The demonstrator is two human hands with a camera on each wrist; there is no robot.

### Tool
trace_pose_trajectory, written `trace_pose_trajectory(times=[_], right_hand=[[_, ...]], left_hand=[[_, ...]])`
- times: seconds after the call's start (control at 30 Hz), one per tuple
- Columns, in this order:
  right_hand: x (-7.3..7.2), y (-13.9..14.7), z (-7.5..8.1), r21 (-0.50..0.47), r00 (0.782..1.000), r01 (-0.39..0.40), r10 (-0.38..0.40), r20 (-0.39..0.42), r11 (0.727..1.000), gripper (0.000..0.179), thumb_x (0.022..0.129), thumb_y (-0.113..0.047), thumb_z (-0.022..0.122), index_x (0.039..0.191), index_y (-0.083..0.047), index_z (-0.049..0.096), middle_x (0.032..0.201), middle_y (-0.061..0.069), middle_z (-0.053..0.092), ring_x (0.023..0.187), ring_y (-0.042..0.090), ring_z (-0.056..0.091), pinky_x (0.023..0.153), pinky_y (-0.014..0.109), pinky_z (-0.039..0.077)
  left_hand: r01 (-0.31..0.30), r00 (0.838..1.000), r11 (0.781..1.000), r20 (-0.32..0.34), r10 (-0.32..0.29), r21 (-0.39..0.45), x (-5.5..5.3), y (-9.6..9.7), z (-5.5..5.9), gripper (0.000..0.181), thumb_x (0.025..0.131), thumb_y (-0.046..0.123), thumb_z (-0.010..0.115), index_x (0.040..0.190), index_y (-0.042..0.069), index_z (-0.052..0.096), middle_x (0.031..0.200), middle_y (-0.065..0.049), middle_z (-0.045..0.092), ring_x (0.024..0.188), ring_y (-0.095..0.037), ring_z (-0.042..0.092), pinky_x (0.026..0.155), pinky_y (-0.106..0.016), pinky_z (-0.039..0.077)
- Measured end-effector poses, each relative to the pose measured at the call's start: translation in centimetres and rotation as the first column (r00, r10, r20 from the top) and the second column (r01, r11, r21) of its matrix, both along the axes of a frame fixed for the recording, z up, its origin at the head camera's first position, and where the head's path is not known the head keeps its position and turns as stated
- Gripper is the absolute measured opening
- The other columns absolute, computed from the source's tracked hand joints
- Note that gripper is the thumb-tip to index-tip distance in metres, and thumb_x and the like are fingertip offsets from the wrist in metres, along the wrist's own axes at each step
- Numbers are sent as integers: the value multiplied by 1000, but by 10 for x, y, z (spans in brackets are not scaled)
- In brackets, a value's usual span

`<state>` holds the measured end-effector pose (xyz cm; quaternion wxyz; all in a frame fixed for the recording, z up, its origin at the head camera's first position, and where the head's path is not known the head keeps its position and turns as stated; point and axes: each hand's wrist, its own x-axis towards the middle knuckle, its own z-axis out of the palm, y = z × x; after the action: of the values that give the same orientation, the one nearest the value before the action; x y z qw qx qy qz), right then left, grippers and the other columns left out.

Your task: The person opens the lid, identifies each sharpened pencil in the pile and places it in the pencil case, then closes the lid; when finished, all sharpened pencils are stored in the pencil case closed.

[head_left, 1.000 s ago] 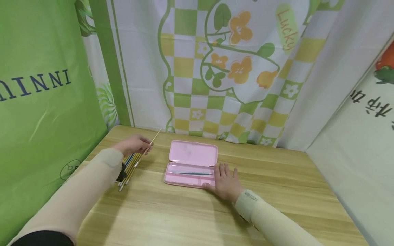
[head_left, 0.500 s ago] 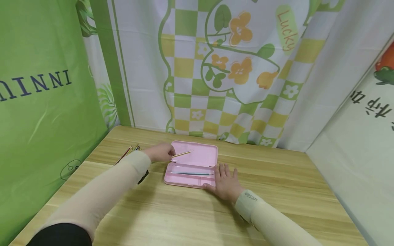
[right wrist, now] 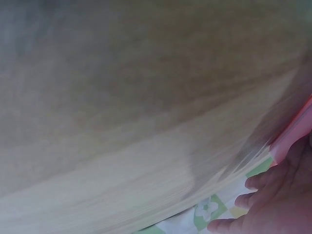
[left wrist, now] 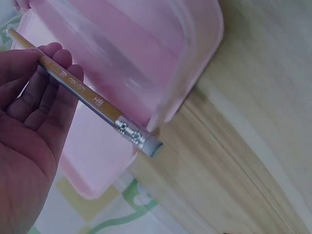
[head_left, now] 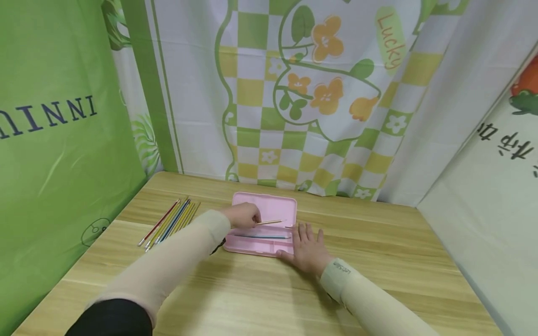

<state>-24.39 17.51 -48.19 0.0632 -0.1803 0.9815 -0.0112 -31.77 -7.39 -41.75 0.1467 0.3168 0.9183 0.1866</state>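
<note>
A pink pencil case (head_left: 252, 249) lies with its lid raised at the middle of the table. Over its hinge side, my left hand (head_left: 244, 215) pinches a yellow pencil (head_left: 271, 222) between thumb and fingers. In the left wrist view this pencil (left wrist: 83, 90) shows "HB" lettering, a metal band and a grey eraser end. A teal pencil (head_left: 260, 237) lies in the long compartment of the case. My right hand (head_left: 310, 249) rests against the right end of the case, fingers spread and straight. In the right wrist view only part of that hand (right wrist: 278, 204) shows.
Several pencils (head_left: 170, 224), mostly yellow with some blue and one red, lie side by side on the table's left. The wooden table (head_left: 378, 261) meets a patterned curtain (head_left: 269, 116) at the back. A green cloth (head_left: 54, 140) hangs along the left.
My left hand has carried the yellow pencil rightward from beside the loose pencils to above the case. The right hand has stayed at the case's right end.
</note>
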Motion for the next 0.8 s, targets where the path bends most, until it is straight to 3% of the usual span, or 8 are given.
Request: trace_pose_trajectory(times=[0.2, 0.33, 0.53, 0.8], right_hand=[[-2, 0, -3, 3, 1000, -18, 18, -12, 1000, 112, 94, -84, 24, 162, 4, 18, 166, 28, 17, 153, 47, 13, 119, 69, 6], [1, -2, 2, -12, 1000, -18, 18, -5, 1000, 109, 96, -81, 29, 160, 7, 21, 165, 29, 18, 152, 48, 14, 119, 70, 6], [6, -3, 9, -40, 1000, -6, 6, -2, 999, 101, 100, -72, 41, 159, 8, 23, 164, 31, 21, 152, 48, 15, 118, 71, 6], [9, -2, 12, -55, 1000, -18, 18, -10, 998, 104, 99, -75, 38, 158, 10, 26, 163, 32, 22, 151, 50, 17, 118, 71, 5]], left_hand=[[-26, 1000, 999, -1, 26, -25, -2, 9, -14, 20, 92, -4, 64, 109, 0, 76, 108, -10, 73, 110, -26, 66, 98, -40, 53], [-3, 1000, 999, -24, 2, -52, -2, 16, -20, 16, 93, 2, 67, 108, 0, 75, 106, -10, 73, 107, -27, 67, 99, -41, 53], [2, 997, 995, -79, -10, -99, 3, 25, -20, 13, 95, 7, 70, 105, 3, 75, 102, -9, 73, 103, -24, 68, 97, -39, 53], [5, 994, 995, -108, -15, -97, 3, 24, -23, 8, 94, 5, 70, 100, 4, 75, 96, -7, 72, 97, -22, 67, 94, -38, 54]])
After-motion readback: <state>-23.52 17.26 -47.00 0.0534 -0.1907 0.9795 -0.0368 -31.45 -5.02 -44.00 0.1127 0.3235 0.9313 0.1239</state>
